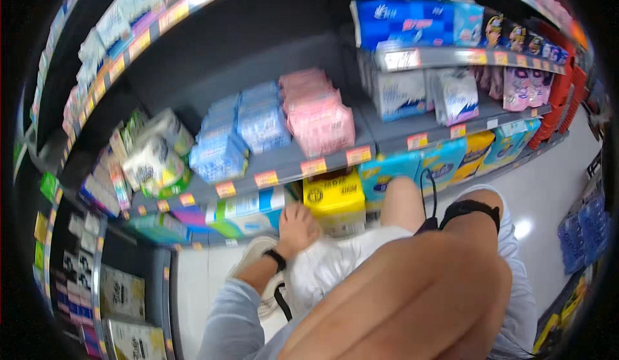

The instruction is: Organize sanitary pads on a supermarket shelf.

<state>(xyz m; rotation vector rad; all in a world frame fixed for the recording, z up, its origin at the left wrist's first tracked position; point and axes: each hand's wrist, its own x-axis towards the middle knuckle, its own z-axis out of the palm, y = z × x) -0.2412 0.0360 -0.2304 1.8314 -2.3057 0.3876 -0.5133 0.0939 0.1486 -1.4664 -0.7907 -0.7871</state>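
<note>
At the bottom shelf, my left hand, with a black band on its wrist, has its fingers bent in front of the packs. It lies between a white, blue and green pack and a yellow pack. Whether it grips either pack is unclear. White fabric spreads beside the hand. Bare skin of a limb fills the near foreground, blurred. A black band circles bare skin further right. My right hand cannot be made out.
Blue packs and pink packs stand on the middle shelf. White-green rolls are at its left end. Teal packs line the bottom right. A red rack borders the shelf's end. Side shelving stands left.
</note>
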